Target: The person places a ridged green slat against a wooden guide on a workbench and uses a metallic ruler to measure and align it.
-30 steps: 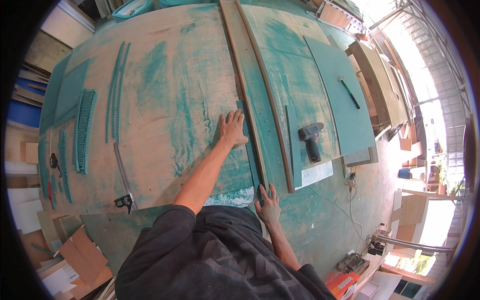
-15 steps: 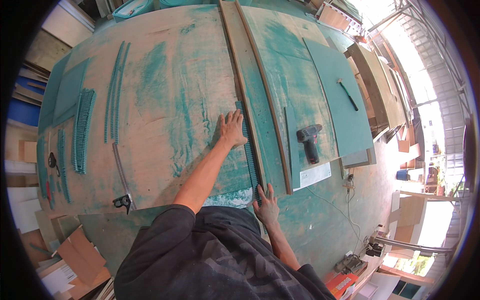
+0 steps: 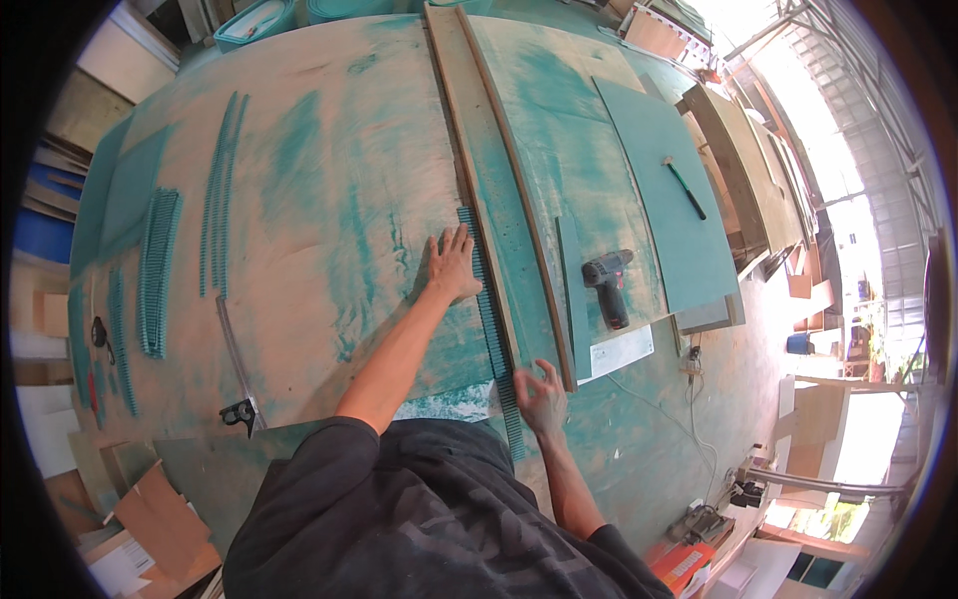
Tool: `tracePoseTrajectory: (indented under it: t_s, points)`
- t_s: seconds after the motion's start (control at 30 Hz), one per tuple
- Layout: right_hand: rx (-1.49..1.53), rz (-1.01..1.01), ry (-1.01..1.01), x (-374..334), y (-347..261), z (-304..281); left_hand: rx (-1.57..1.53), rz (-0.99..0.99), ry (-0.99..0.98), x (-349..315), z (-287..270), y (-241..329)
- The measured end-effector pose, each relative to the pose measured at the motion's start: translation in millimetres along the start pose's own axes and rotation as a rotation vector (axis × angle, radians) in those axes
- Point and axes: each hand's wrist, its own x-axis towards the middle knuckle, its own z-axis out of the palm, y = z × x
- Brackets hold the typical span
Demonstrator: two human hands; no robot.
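A narrow teal toothed strip (image 3: 494, 339) lies along the left side of a wooden rail (image 3: 447, 100), its near end reaching past the table's front edge. My left hand (image 3: 454, 270) rests flat on the strip's far part, fingers spread. Beside the near part is my right hand (image 3: 544, 402), raised slightly, with thumb and fingers apart and nothing seen between them. A second wooden rail (image 3: 519, 200) runs roughly parallel to the first, a teal-stained channel between them.
The big stained table (image 3: 329, 220) holds more toothed strips (image 3: 158, 275) at left and a combination square (image 3: 238, 411) near its front edge. Right of the rails are a thin teal strip (image 3: 572, 299), a cordless drill (image 3: 607, 285) and a hammer (image 3: 685, 190) on a teal panel (image 3: 664, 240).
My right hand has lifted off the strip's near end and moved slightly right, uncovering that end. My left hand stays on the strip. The whole view has shifted a little.
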Motion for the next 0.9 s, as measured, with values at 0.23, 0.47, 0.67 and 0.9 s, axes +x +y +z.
tracePoseTrajectory:
  t_s: [0.23, 0.47, 0.67, 0.9]
  points:
    - [-0.148, 0.388, 0.240, 90, 94, -12, -0.021, 0.033, 0.005, -1, 0, 2]
    - [-0.266, 0.591, -0.104, 110, 132, 3, -0.065, 0.050, 0.016, 2, 4, -6]
    - [-0.227, 0.447, -0.027, 116, 93, -30, -0.068, 0.032, 0.044, 0, 6, -7]
    - [0.265, 0.355, 0.004, 96, 8, -59, -0.110, 0.011, 0.109, -9, 7, -10]
